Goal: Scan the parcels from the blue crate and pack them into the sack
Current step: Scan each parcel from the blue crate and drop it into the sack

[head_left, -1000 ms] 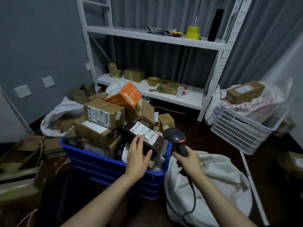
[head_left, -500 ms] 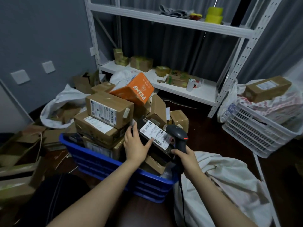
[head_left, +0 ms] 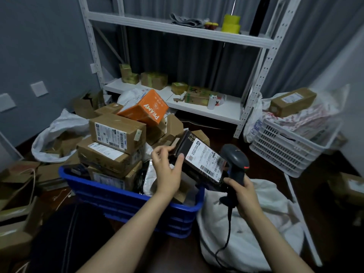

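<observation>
A blue crate (head_left: 122, 196) on the floor is heaped with cardboard parcels (head_left: 116, 133) and an orange box (head_left: 145, 109). My left hand (head_left: 167, 170) grips the near end of a black parcel (head_left: 199, 162) with a white shipping label, lifted and tilted over the crate's right end. My right hand (head_left: 244, 192) holds a black barcode scanner (head_left: 235, 162) by its handle, its head close to the label's right edge. The white sack (head_left: 262, 219) lies slumped on the floor right of the crate, under my right hand.
A white metal shelf unit (head_left: 197, 107) with small boxes stands behind. A white plastic basket (head_left: 285, 152) with a brown box on top sits at right. Another white bag of boxes (head_left: 57, 134) and flattened cardboard (head_left: 17, 184) lie at left.
My left hand has lifted the black parcel up out of the crate and tipped its label toward the scanner. The right hand brought the scanner close beside the label.
</observation>
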